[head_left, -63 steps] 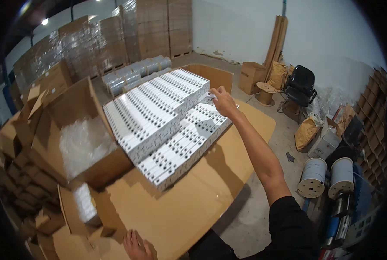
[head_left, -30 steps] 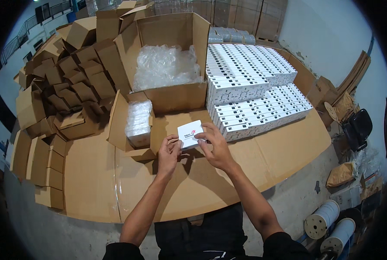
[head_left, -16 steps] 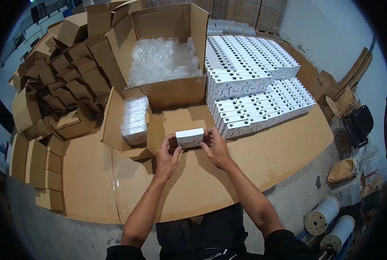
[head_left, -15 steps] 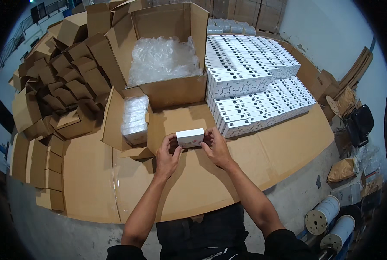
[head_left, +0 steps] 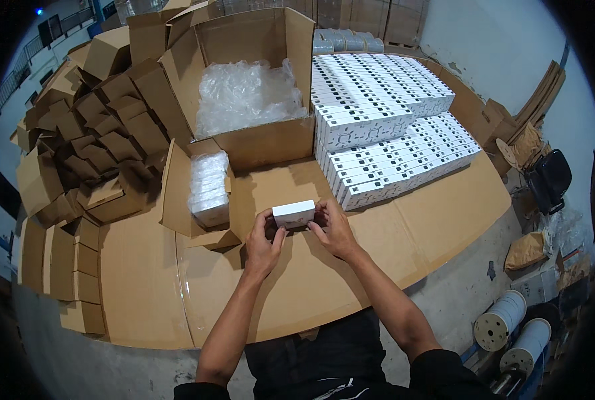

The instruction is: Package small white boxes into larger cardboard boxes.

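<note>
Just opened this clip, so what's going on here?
A person holds a small white box over a cardboard surface, left hand at one end and right hand at the other. To the left, a small open carton holds plastic-wrapped packs; behind, a larger carton holds clear plastic. Rows of white boxes stand to the right.

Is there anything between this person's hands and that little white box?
Nothing visible: the left hand and right hand hold the white box at either side. The small open carton stands off to its left.
</note>
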`<state>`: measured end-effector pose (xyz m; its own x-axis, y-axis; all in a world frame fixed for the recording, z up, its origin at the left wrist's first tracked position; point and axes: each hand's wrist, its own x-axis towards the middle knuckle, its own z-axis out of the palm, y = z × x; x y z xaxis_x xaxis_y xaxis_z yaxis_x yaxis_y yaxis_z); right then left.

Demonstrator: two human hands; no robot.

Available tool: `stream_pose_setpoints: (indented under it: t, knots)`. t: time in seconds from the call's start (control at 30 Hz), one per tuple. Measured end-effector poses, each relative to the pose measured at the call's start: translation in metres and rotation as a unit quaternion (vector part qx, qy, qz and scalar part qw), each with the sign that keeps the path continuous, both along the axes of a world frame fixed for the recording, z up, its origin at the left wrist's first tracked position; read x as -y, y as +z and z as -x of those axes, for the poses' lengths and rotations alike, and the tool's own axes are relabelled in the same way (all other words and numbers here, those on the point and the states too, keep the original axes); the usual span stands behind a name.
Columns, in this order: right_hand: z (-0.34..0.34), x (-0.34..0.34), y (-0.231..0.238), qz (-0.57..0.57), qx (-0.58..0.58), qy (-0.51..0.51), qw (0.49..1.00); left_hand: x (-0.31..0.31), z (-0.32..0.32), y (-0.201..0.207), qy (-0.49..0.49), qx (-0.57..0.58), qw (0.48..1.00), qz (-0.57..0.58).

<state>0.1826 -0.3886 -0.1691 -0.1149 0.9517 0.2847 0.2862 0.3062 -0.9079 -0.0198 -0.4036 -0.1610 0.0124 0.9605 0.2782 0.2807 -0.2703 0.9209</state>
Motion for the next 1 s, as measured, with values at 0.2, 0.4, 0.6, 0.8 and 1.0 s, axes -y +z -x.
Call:
stream_pose_setpoints:
  t: [0.2, 0.4, 0.6, 0.8, 1.0]
  knots:
    - [0.004, 0.001, 0.002, 0.005, 0.009, -0.003, 1.000, -0.003, 0.004, -0.006, 0.004, -0.019, 1.000, 0.001]
    - [0.003, 0.000, -0.001, -0.008, 0.008, -0.018, 1.000, 0.001, 0.004, 0.002, 0.017, -0.075, 0.997, 0.018]
    - [0.001, 0.002, 0.003, 0.010, 0.005, -0.008, 1.000, 0.001, 0.003, 0.000, -0.012, -0.012, 0.999, 0.042]
    - [-0.008, 0.027, 0.000, -0.062, 0.091, -0.014, 0.994, 0.004, -0.001, 0.008, 0.034, 0.001, 0.998, -0.059]
    - [-0.014, 0.062, 0.010, -0.092, 0.300, -0.018, 0.949, -0.001, -0.013, 0.057, 0.073, -0.126, 0.956, -0.256]
